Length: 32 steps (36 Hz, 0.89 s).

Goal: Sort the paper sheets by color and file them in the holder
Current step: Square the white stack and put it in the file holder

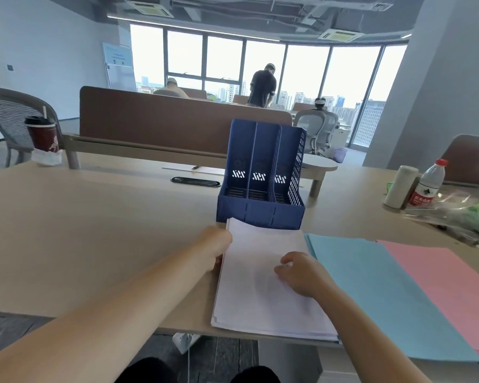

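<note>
The left hand point(215, 246) grasped the left edge of the white stack point(260, 302), its fingers tucked out of sight beneath the paper, and the sheets at the far corner by its knuckles were fanned slightly apart. The right hand point(302, 272) lay on top of the same stack with its fingers bent and their tips on the smooth top sheet; I could not tell whether it was pinching a sheet or only resting there. The stack was a thick rectangle of thin sheets lying flat on the pale wood-grain bench point(94, 230), its near edge level with the bench front. Just right of the right hand lay flat matte light-blue sheets point(371, 286), and beyond those, partly overlapped by them, pink sheets point(454, 286). Straight ahead of both hands, touching or nearly touching the stack's far edge, stood the holder point(260, 172), upright, of dark blue rigid plastic, with three narrow slots, a perforated lattice side wall and slotted floors; no paper showed in any slot. Well to the right of the right hand stood a clear plastic water bottle point(429, 181) with a red cap beside a beige cylinder point(400, 186) and a crinkled transparent bag point(459, 208). Far to the left of the left hand stood a dark red lidded cup point(43, 136).
</note>
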Each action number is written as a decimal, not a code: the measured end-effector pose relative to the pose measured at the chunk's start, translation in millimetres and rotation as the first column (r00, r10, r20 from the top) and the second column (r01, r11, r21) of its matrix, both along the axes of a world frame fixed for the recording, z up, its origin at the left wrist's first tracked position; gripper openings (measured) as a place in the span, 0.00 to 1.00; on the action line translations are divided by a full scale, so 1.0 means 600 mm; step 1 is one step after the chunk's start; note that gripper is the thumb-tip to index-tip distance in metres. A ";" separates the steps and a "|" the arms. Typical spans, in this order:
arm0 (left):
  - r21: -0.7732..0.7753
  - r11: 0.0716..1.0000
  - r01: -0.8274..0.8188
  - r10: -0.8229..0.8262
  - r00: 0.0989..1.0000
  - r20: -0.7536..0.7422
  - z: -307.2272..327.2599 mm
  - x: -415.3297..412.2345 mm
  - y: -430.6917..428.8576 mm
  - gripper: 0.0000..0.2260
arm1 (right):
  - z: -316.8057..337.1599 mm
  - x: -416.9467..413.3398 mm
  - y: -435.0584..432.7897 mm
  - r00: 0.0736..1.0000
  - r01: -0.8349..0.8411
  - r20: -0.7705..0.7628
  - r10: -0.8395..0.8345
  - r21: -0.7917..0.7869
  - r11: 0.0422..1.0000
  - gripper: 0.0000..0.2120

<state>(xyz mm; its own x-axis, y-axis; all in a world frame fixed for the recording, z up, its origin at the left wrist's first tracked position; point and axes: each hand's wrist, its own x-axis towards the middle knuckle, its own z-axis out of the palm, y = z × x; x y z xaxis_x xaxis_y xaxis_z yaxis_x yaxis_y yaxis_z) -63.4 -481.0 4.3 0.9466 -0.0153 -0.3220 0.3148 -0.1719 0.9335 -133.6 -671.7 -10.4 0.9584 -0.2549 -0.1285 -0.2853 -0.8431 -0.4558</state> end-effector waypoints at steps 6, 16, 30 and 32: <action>0.092 0.995 0.036 -0.034 0.999 -0.018 -0.012 0.000 -0.009 0.17 | 0.005 0.006 0.000 1.000 -0.005 -0.012 0.005 -0.007 1.000 0.20; 0.085 0.976 0.201 -0.196 0.979 -0.062 -0.058 0.025 -0.013 0.27 | 0.002 0.003 -0.003 1.000 -0.007 0.007 0.007 -0.018 1.000 0.19; 0.166 0.963 0.213 -0.235 0.964 0.128 -0.017 -0.003 0.004 0.14 | 0.000 0.003 -0.007 0.989 0.051 0.137 -0.062 0.080 0.995 0.18; 0.176 0.960 0.217 -0.249 0.951 0.184 -0.007 -0.006 0.013 0.13 | -0.002 0.002 -0.008 0.965 0.102 0.233 -0.123 0.100 0.990 0.19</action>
